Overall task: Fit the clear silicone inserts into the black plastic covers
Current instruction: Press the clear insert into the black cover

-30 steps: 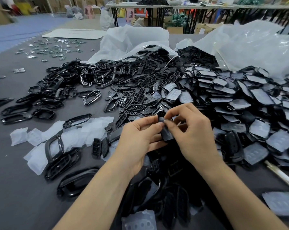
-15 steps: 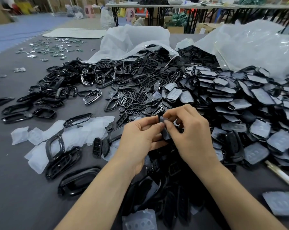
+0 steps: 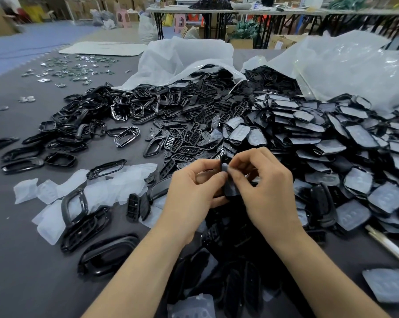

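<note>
A black plastic cover (image 3: pixel 230 188) with a clear silicone insert on it is held upright between both hands at the table's middle. My left hand (image 3: pixel 191 191) grips its left side, thumb at the top edge. My right hand (image 3: pixel 265 191) pinches the top of the piece with thumb and forefinger. Most of the cover is hidden by the fingers. Loose clear silicone inserts (image 3: pixel 116 187) lie in a pale heap to the left. A big pile of covers with inserts fitted (image 3: pixel 345 161) spreads to the right.
Black grid-shaped covers (image 3: pixel 194 134) and black frames (image 3: pixel 79 127) spill from an open plastic bag (image 3: pixel 182 63) at the back. A second bag (image 3: pixel 345 70) lies back right. Small shiny metal parts (image 3: pixel 74 70) are scattered far left. A white stick (image 3: pixel 386 244) lies at the right edge.
Both hands stay together on the same cover. The fingers of my right hand have shifted slightly along its top edge.
</note>
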